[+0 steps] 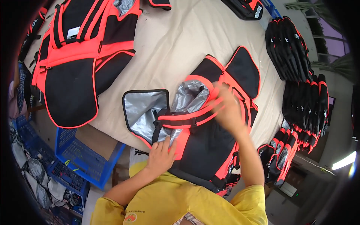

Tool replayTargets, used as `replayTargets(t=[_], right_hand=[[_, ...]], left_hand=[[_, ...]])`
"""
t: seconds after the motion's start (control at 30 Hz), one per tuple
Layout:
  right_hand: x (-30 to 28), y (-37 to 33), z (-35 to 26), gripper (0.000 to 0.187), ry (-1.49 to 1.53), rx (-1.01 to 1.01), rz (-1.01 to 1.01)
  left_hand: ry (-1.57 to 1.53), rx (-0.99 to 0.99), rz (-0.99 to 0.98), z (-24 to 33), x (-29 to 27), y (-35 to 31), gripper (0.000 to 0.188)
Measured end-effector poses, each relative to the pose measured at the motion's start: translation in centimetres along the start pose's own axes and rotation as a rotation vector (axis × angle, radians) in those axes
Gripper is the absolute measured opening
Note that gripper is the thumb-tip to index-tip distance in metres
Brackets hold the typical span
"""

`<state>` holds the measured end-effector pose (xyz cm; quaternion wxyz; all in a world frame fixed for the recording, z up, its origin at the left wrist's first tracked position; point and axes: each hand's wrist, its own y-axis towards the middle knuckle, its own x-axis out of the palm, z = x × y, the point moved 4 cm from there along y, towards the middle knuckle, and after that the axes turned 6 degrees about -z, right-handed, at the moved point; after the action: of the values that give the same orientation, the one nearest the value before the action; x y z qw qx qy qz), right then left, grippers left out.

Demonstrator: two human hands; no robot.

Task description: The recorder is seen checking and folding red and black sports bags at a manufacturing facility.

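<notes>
Before me lies a black backpack [204, 150] with orange-red trim and a silver lining, its silver-lined flap [145, 107] folded out to the left. At the near edge of that flap my left hand [161, 154] is closed on the backpack's edge, the fingertips on the silver lining and red trim. Smeared by motion, my right hand [228, 112] is over the red-and-black shoulder strap [187, 120] at the bag's right part; its grip cannot be made out. A silver-lined opening [191, 93] gapes just beyond the strap.
Another black and orange-red backpack [71, 90] is spread on the beige cloth-covered table [161, 48] at left. A blue plastic crate [88, 176] stands below the table's left edge. Several finished-looking bags [288, 48] hang at right, beside a curtained window [330, 45].
</notes>
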<state>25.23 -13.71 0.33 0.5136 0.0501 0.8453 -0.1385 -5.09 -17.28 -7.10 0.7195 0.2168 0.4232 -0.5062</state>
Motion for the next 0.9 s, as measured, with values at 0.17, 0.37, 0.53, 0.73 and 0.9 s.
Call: replayTargets(t=[0.17,0.37,0.53,0.73,0.9], right_hand=[[6.6,-5.7,-4.5,0.044,-0.215,-0.364,-0.379],[0.6,-12.8,-0.1,0.038,-0.494,-0.260,-0.572],[3.3,-13.9,3.3,0.030,-0.602,-0.192,-0.665],[5.5,-8.2,-5.0,0.019,-0.163,-0.409,-0.082],[7.5,-5.4,-5.6,0.020,-0.244,-0.427,-0.105]], left_hand=[[-0.117,0.027,0.026,-2.4,-0.7,-1.1,0.061],[-0.254,0.099,0.097,-4.1,-1.0,-2.4,0.055],[-0.391,0.185,0.402,-3.9,-3.9,-2.7,0.047],[-0.340,-0.111,0.193,-5.7,-3.4,0.6,0.036],[-0.374,-0.001,0.246,-4.2,-3.3,7.1,0.021]])
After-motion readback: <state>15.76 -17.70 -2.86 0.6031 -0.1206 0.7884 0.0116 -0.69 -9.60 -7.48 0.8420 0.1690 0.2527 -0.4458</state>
